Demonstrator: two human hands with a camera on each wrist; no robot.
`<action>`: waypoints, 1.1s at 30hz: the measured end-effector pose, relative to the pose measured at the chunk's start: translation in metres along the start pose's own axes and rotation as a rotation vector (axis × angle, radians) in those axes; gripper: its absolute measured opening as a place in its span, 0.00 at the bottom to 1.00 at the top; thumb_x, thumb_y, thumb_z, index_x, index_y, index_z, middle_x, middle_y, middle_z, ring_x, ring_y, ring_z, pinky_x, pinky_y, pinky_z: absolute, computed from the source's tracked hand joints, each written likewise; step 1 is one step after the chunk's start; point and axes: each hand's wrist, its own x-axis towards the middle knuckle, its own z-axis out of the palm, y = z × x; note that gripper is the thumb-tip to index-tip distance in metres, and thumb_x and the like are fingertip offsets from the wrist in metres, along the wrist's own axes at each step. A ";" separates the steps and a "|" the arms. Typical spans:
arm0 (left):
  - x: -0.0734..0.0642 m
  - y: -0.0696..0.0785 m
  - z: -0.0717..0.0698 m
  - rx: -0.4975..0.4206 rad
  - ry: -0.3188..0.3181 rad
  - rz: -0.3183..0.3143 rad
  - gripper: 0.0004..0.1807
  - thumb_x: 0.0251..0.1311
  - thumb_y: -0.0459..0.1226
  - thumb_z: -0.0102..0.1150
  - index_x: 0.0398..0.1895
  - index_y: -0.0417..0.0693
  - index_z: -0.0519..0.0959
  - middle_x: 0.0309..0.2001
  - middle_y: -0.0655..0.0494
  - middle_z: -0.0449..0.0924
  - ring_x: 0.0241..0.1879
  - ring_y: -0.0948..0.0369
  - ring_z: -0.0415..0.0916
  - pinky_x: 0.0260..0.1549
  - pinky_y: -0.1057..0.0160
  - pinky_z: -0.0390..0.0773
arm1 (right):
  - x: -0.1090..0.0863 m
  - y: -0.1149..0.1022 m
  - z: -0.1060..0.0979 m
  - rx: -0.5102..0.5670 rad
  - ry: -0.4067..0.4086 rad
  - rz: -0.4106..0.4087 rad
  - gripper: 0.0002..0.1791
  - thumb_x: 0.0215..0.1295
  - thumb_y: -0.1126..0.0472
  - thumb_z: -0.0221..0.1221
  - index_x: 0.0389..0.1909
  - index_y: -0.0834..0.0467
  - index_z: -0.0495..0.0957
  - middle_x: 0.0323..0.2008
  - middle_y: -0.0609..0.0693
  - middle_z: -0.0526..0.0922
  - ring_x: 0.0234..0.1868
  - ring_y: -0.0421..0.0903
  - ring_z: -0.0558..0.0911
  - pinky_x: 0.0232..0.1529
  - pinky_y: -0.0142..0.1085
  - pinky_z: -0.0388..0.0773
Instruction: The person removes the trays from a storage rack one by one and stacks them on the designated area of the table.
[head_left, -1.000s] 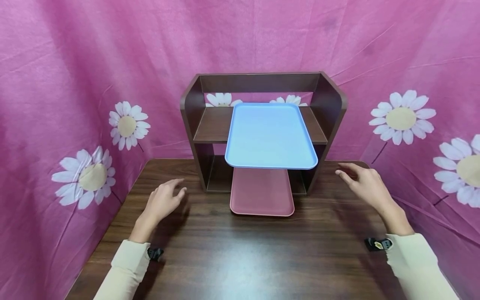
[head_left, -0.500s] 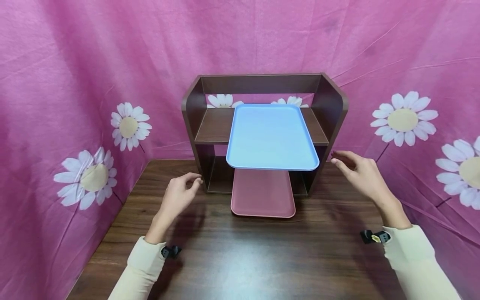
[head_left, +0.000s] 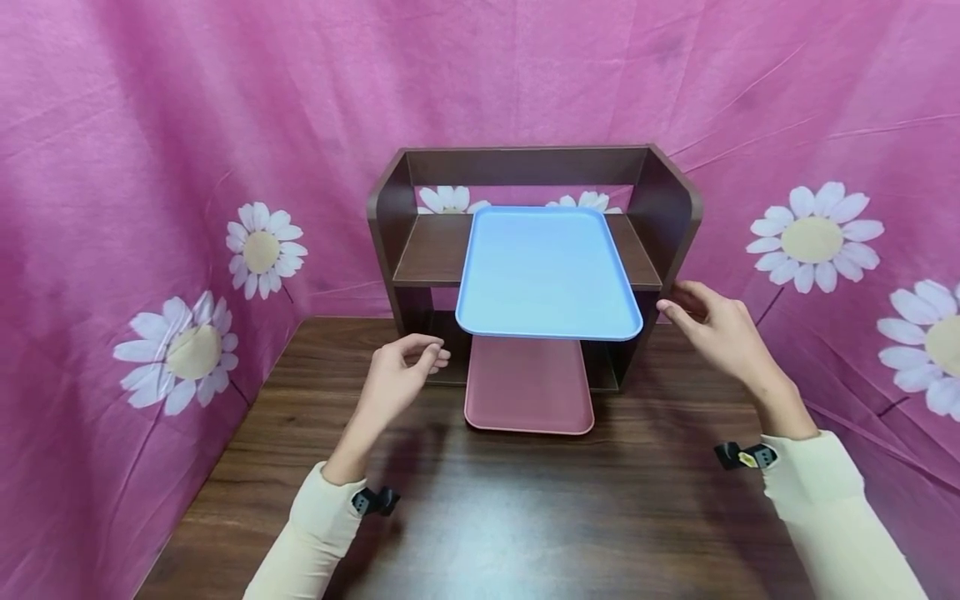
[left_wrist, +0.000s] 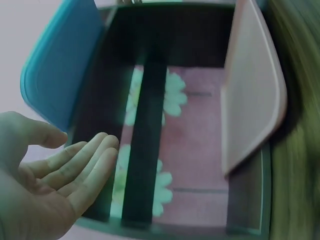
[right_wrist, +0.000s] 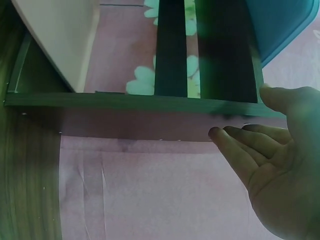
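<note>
Where the pink curtain [head_left: 300,83] hangs at left, printed daisies [head_left: 193,352] flank the wooden table [head_left: 570,500]. The left sleeve [head_left: 307,529] is cut off by the lower edge. The left hand [head_left: 401,367], relaxed and holding nothing, hangs in front of the left end of the dark shelf unit [head_left: 525,167], its fingertips masking part of the lower compartment; the dim left wrist view crops this hand at the lower left. At centre, the pink tray [head_left: 528,387] lies in the lower compartment with its front projecting over the table, its rear hidden beneath the blue tray [head_left: 547,275]. The latter lies on the middle board, slightly right of centre, its front end overhanging. The right hand [head_left: 720,337] is at the unit's right side panel, thumb by the front edge and extended fingers beside the outer face, not closed round it; whether thumb or fingers touch the wood cannot be told, and the right wrist view, also dim, crops the hand at its right edge. Farthest right, one daisy is cut off by the frame
</note>
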 end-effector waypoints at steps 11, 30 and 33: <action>-0.004 0.033 0.031 -0.310 -0.068 -0.099 0.15 0.76 0.30 0.55 0.59 0.29 0.80 0.53 0.30 0.87 0.55 0.41 0.88 0.58 0.51 0.88 | 0.014 -0.008 -0.001 0.012 -0.039 0.056 0.28 0.77 0.44 0.62 0.64 0.61 0.79 0.55 0.67 0.88 0.51 0.53 0.88 0.48 0.31 0.74; -0.007 0.060 0.074 -0.916 -0.122 -0.165 0.21 0.77 0.32 0.55 0.68 0.35 0.69 0.60 0.38 0.84 0.65 0.40 0.81 0.70 0.44 0.78 | 0.025 -0.009 -0.002 0.044 -0.066 0.076 0.31 0.76 0.43 0.63 0.65 0.63 0.77 0.57 0.70 0.86 0.59 0.67 0.86 0.37 0.08 0.63; -0.007 0.064 0.079 -1.020 -0.114 -0.171 0.21 0.76 0.31 0.55 0.68 0.38 0.69 0.56 0.46 0.85 0.63 0.45 0.83 0.70 0.43 0.77 | 0.026 -0.008 0.001 0.053 -0.052 0.068 0.29 0.75 0.44 0.64 0.63 0.63 0.77 0.55 0.70 0.87 0.57 0.67 0.86 0.36 0.08 0.64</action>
